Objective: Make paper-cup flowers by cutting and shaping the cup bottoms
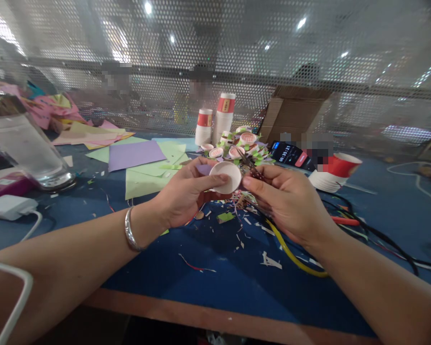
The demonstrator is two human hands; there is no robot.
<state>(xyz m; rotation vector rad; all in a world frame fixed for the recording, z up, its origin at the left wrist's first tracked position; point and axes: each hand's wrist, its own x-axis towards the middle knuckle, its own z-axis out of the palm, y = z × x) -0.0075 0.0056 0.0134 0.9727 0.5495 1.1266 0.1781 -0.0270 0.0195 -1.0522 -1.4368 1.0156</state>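
Observation:
My left hand [188, 189], wearing a silver bangle, pinches a small round white paper cup bottom [233, 176] between thumb and fingers, its hollow side facing me. Close on its right, my right hand [285, 196] is closed around what look like scissors [250, 167]. Their dark slim blades point up and left, near the cup bottom's edge. The fingers hide much of the tool. Behind both hands lies a heap of cup bottoms [247, 139] with red print and green and purple paper strips.
Stacked paper cups [224, 115] stand at the back; another red-and-white cup [335, 172] lies tilted at right near a phone [292, 155]. Coloured paper sheets [136, 155] and a glass of liquid [28, 148] are at left. Scraps [271, 261], a yellow curved piece [290, 256] and cables [384, 239] litter the table.

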